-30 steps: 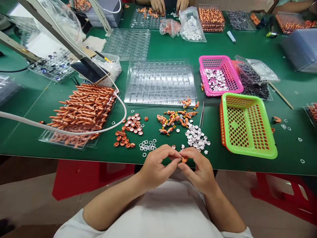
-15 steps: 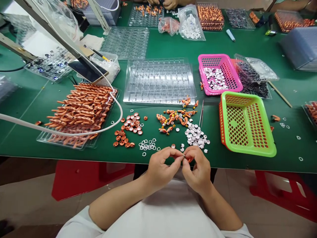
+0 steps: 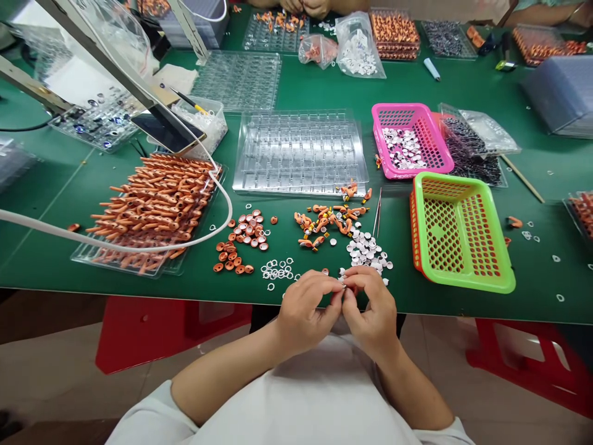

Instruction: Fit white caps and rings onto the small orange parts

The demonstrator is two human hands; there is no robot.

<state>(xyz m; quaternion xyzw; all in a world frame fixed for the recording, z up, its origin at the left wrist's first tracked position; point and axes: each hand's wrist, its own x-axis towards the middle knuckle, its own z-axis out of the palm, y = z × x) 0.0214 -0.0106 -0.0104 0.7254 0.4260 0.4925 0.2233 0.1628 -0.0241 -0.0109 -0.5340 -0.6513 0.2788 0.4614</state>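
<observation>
My left hand [image 3: 306, 312] and my right hand [image 3: 373, 315] meet tip to tip above the table's front edge. A small orange part, mostly hidden, shows among the right fingers. The left thumb and index finger pinch at the same spot, where a tiny pale bit shows; I cannot make out its kind. Just beyond my hands lie white round caps [image 3: 365, 250] and orange curved pieces [image 3: 319, 219] with yellow bits. To the left are white rings [image 3: 278, 270], orange cups with pale faces [image 3: 250, 230] and plain orange cups [image 3: 228, 256]. Tweezers [image 3: 377, 213] lie behind the caps.
A green basket [image 3: 504, 272] and a pink basket [image 3: 377, 133] with white pieces stand right. Clear moulded trays [image 3: 301, 154] lie at centre. Long orange parts [image 3: 152, 198] fill a tray at left, under a white cable [image 3: 229, 204]. Another person's hands [image 3: 315, 7] work across the table.
My fingertips have shifted slightly around the small part, and the right hand's fingers now cover more of it. The view has moved a little; the piles look the same.
</observation>
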